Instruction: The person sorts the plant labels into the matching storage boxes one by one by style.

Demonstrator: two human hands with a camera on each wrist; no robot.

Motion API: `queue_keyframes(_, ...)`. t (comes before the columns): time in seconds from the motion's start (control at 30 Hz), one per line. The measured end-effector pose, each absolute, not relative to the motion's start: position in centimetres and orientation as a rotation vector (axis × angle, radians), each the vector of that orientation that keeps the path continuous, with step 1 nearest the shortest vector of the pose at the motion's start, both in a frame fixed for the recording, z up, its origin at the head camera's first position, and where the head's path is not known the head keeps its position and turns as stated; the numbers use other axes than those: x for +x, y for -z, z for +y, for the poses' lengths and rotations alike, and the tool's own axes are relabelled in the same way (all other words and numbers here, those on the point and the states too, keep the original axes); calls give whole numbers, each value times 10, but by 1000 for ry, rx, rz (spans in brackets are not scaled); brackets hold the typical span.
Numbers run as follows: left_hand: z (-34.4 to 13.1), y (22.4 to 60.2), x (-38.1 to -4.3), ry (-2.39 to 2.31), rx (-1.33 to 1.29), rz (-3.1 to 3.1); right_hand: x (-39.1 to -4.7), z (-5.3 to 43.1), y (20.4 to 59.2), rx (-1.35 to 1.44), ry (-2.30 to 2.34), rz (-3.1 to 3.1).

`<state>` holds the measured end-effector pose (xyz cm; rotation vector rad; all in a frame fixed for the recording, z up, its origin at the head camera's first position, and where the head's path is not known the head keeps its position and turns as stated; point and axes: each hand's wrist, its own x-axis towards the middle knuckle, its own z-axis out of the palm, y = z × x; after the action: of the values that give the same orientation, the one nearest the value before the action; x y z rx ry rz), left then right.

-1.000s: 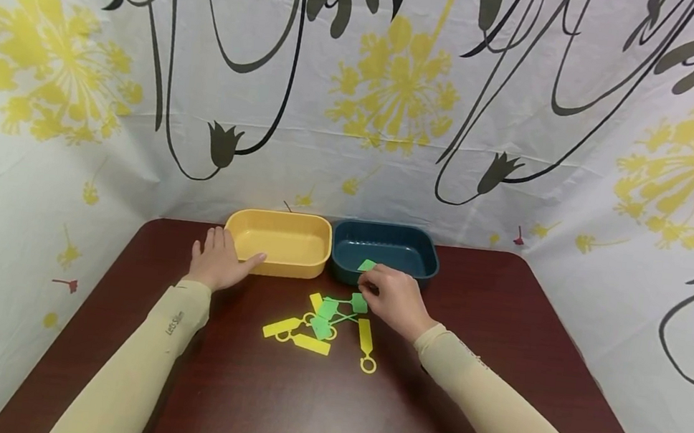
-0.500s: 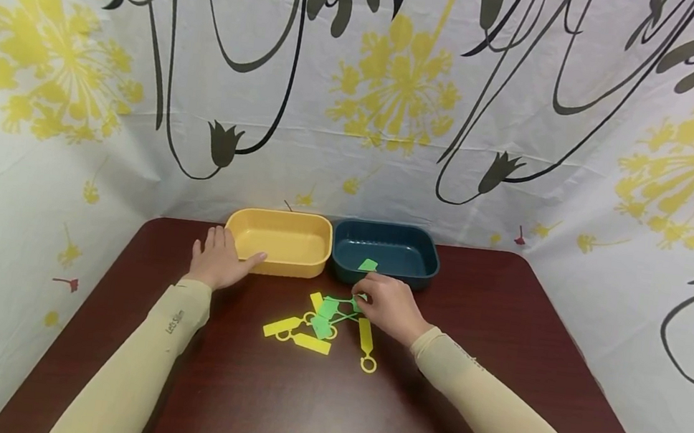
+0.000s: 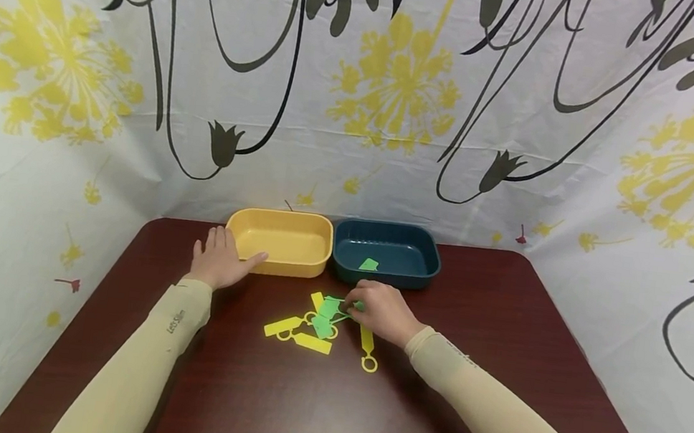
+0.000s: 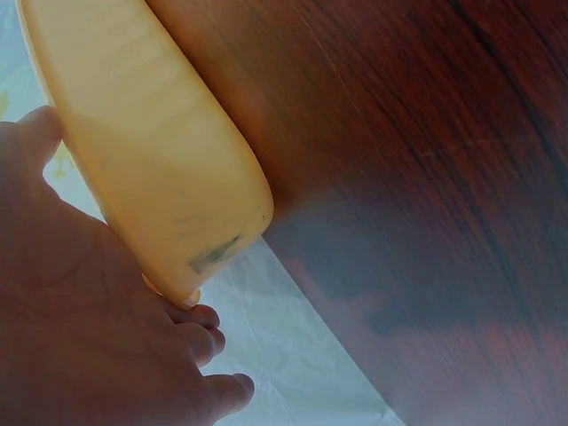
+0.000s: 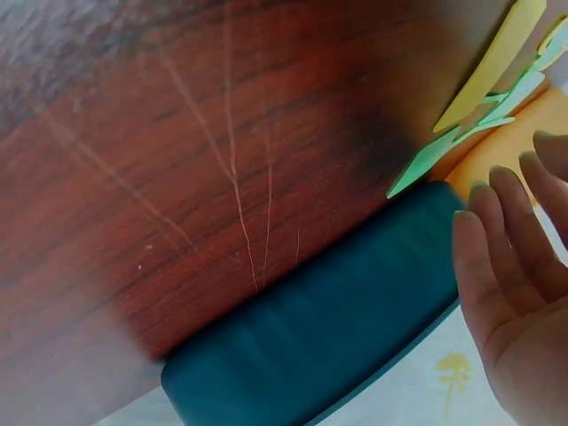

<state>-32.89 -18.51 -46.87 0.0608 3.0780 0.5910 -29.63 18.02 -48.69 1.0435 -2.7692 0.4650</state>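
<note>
My left hand [image 3: 216, 260] rests at the left end of the yellow bin [image 3: 291, 269], thumb spread along its front rim and the other fingers straight at its corner. My right hand [image 3: 382, 311] is low over the pile, its bent fingers right at the flat green tags [image 3: 328, 307] with thin stems. The right wrist view shows its fingers [image 5: 484, 209] loosely bent with nothing visible in them, beside a green tag [image 5: 422, 165]. A yellow tag with a ring end [image 3: 367, 339] lies partly under the right hand. Several similar yellow tags [image 3: 312, 344] lie left of it.
A dark teal bin [image 3: 420, 281] stands against the yellow bin's right side, with a green piece [image 3: 369, 265] inside. Both are at the back of the dark wooden table [image 3: 297, 412], before a patterned cloth [image 3: 308, 110] that also hangs at both sides.
My right hand has moved from the teal bin's front edge down and left, onto the green tags. The left hand has stayed at the yellow bin.
</note>
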Motion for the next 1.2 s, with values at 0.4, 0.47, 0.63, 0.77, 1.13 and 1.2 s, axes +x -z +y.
queue_keyframes(0.4, -187, 469, -328, -594, 59, 3068, -296, 176, 491, 1111, -379, -2858)
queue_keyframes(0.47, -187, 469, -328, -594, 58, 3067, -296, 175, 492, 1117, -370, -2859)
queue_keyframes(0.63, -187, 470, -328, -596, 61, 3070, -296, 174, 493, 1128, -355, -2855)
queue_keyframes(0.77, -187, 470, -330, -599, 64, 3076, -297, 174, 494, 1124, -348, -2853)
queue_keyframes(1.13, -187, 471, -331, -591, 53, 3077, -300, 175, 493, 1091, -327, -2895)
queue_keyframes(1.2, -188, 472, -331, -591, 51, 3076, -300, 175, 493, 1094, -319, -2895)
